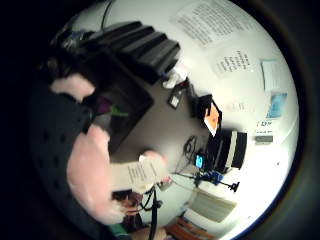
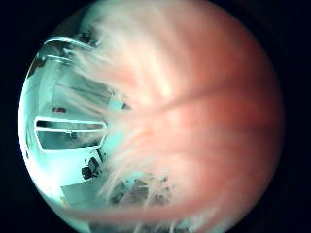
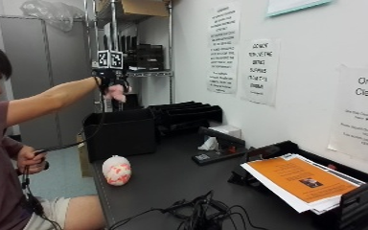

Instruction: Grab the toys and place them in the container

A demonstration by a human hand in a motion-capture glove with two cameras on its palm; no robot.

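Note:
In the outside view my gloved right hand [image 3: 110, 81] is raised high above the black container [image 3: 121, 132], its fingers curled round a pink plush toy [image 3: 116, 93]. The toy's pink fur [image 2: 194, 121] fills the thumb side palm view and bulges beside the glove [image 1: 50, 135] in the other palm view [image 1: 90, 165]. Beneath the hand, the open container [image 1: 125, 100] holds something green and purple [image 1: 112, 110]. A white and pink ball toy [image 3: 116, 170] rests on the dark table [image 3: 171, 177], just in front of the container.
Stacked black trays [image 3: 184, 115] stand behind the container against the wall. A tissue box [image 3: 219, 136], a black paper tray with an orange sheet [image 3: 299, 179] and a tangle of cables [image 3: 197, 213] occupy the table's right side.

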